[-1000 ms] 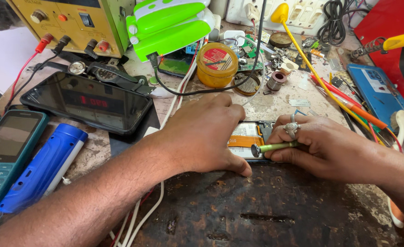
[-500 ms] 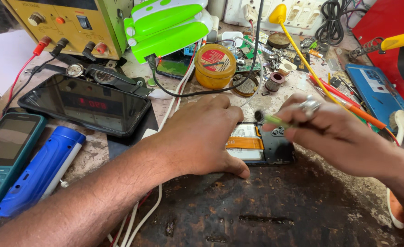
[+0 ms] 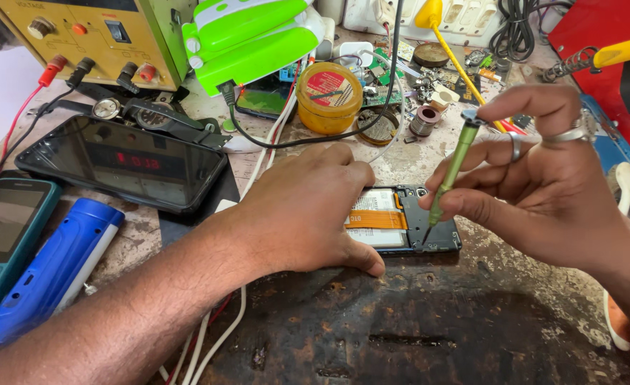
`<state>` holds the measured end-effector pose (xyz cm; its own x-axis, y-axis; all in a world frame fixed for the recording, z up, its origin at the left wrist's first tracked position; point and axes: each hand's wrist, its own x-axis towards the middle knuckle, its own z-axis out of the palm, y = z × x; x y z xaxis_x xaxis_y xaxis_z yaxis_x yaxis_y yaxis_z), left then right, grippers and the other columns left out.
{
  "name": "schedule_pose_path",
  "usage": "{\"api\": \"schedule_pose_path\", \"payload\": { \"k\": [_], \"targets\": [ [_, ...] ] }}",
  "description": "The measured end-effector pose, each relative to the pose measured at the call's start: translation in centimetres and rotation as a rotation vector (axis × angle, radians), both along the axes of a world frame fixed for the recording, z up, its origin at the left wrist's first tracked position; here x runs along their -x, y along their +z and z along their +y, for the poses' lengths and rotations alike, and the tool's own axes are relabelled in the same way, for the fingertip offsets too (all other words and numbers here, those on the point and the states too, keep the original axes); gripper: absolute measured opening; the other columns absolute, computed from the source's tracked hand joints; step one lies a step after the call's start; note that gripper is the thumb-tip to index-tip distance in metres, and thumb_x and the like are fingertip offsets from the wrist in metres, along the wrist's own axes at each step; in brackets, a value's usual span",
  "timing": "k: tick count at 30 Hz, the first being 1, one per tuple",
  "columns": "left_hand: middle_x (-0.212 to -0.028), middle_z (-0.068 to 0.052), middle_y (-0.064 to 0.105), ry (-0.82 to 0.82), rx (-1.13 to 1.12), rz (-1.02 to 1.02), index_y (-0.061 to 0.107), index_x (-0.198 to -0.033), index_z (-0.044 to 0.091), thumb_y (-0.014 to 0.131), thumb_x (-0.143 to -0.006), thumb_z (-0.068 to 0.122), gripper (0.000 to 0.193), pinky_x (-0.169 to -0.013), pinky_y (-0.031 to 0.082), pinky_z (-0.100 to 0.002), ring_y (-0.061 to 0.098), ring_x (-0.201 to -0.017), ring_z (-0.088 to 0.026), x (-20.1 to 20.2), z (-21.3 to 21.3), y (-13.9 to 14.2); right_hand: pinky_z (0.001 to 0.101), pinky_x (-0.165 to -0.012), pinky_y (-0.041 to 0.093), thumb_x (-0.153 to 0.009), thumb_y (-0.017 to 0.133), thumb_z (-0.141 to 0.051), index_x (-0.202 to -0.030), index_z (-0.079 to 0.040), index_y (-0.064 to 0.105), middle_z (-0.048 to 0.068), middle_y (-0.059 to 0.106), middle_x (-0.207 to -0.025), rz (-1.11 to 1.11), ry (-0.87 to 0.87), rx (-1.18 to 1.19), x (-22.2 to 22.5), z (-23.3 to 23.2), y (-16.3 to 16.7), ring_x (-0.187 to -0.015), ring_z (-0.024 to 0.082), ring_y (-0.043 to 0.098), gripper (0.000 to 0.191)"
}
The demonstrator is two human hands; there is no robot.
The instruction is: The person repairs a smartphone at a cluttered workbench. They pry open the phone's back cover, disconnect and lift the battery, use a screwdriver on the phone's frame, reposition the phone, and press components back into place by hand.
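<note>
**Screwdriver tip on the opened phone**

The left hand (image 3: 300,214) lies flat, fingers together, pinning the opened phone (image 3: 400,224) to the table (image 3: 400,328). The right hand (image 3: 543,178) pinches a thin green screwdriver (image 3: 449,175), tip at the phone's lower corner. The phone looks light, stiff and fragile; best held by its edges.

Take the opened phone (image 3: 404,221) on the table (image 3: 415,328) as your landmark: your left hand (image 3: 304,210) lies on its left part, your right hand (image 3: 543,189) (holding the screwdriver (image 3: 449,177) tip-down onto it) is to its right, the round tin (image 3: 329,98) is behind it, and the tablet (image 3: 122,164) is well to its left.
</note>
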<state>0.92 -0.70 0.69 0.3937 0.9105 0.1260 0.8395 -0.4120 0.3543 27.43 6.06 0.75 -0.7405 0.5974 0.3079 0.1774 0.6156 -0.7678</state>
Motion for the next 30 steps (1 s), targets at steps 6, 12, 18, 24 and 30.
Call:
{"api": "schedule_pose_path", "payload": {
  "k": [6,12,18,24,30],
  "targets": [
    [-0.112,-0.014,0.062,-0.005,-0.003,-0.017,0.067,-0.118,0.009,0.09,-0.053,0.06,0.086,-0.092,0.049,-0.049,0.059,-0.115,-0.035,0.04,-0.04,-0.08,0.0388,-0.086,0.069,-0.093,0.063,0.009,-0.136,-0.019,0.023,0.023,0.074,-0.104,0.061,0.05,0.002,0.04,0.06,-0.3,-0.105,0.025,0.077,0.065],
    [-0.118,-0.014,0.061,-0.011,-0.024,-0.009,0.067,-0.12,0.009,0.09,-0.053,0.061,0.089,-0.092,0.048,-0.049,0.058,-0.116,-0.036,0.04,0.08,-0.2,0.0398,-0.087,0.066,-0.093,0.063,0.008,-0.135,-0.018,0.023,0.023,0.074,-0.106,0.063,0.059,0.01,0.02,0.1,-0.36,-0.107,0.025,0.077,0.063],
    [-0.113,-0.014,0.062,-0.011,-0.024,-0.014,0.067,-0.12,0.008,0.09,-0.052,0.062,0.089,-0.092,0.049,-0.049,0.058,-0.116,-0.035,0.07,0.06,-0.25,0.0389,-0.087,0.065,-0.092,0.064,0.008,-0.134,-0.018,0.023,0.021,0.074,-0.106,0.044,0.052,0.004,0.15,0.04,-0.38,-0.107,0.024,0.077,0.064],
    [-0.113,-0.014,0.061,-0.011,-0.018,-0.015,0.067,-0.12,0.008,0.09,-0.053,0.062,0.089,-0.092,0.048,-0.049,0.058,-0.116,-0.035,0.08,0.07,-0.28,0.0379,-0.087,0.069,-0.093,0.064,0.009,-0.134,-0.018,0.024,0.021,0.074,-0.107,0.052,0.064,-0.003,0.05,0.11,-0.67,-0.107,0.025,0.077,0.064],
    [-0.117,-0.013,0.062,-0.012,-0.033,-0.033,0.068,-0.12,0.009,0.091,-0.052,0.061,0.089,-0.092,0.048,-0.049,0.058,-0.114,-0.035,0.08,0.0,-0.24,0.0361,-0.084,0.065,-0.09,0.068,0.007,-0.126,-0.013,0.027,0.014,0.069,-0.105,0.052,0.069,-0.131,0.22,-0.56,0.08,-0.106,0.023,0.078,0.059]
  ]
}}
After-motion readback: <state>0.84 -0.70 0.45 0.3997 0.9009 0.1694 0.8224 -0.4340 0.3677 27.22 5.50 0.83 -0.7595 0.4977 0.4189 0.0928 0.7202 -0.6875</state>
